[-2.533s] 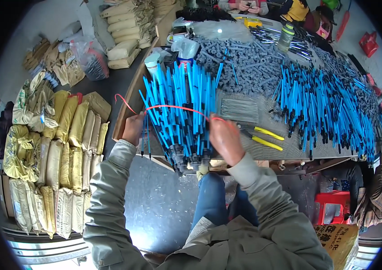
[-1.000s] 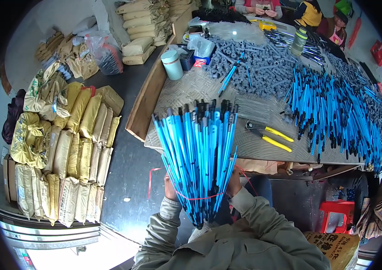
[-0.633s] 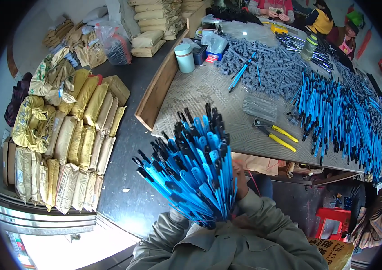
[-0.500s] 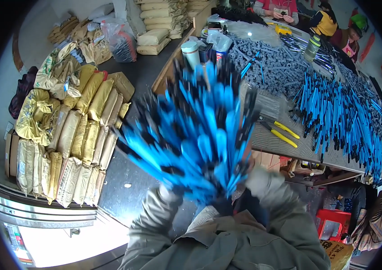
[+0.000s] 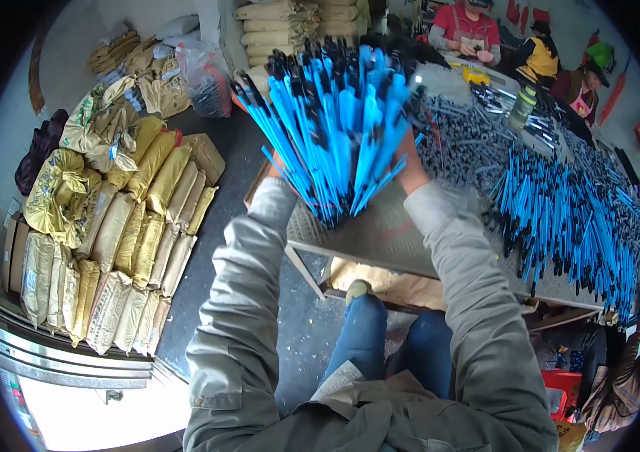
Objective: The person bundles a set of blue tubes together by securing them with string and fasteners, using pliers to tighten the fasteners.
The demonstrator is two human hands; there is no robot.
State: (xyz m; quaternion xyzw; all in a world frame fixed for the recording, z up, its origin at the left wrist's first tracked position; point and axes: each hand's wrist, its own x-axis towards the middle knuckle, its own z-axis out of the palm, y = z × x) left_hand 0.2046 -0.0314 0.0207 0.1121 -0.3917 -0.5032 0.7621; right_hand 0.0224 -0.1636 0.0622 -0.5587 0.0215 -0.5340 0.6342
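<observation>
A big fanned bundle of blue rods with black ends (image 5: pixel 335 113) is held out over the near-left end of the workbench. My left hand (image 5: pixel 277 163) grips its left side and my right hand (image 5: pixel 410 164) its right side, with most of the fingers hidden behind the rods. The rods splay widely at the top and narrow toward the bottom. To the right of my right hand lies a spread pile of similar blue rods (image 5: pixel 553 218) on the bench. Behind it is a heap of small grey parts (image 5: pixel 463 143).
Stacked sacks (image 5: pixel 116 233) fill the left side, with a clear plastic bag (image 5: pixel 207 83) behind them. A green-tinted bottle (image 5: pixel 522 105) stands on the workbench (image 5: pixel 403 245). Several people sit along its far side. A red plastic stool (image 5: pixel 561 388) is at the lower right.
Both hands have carried the bundle forward, away from my chest and over the bench. My arms are now stretched out. The yellow-handled pliers on the bench no longer show.
</observation>
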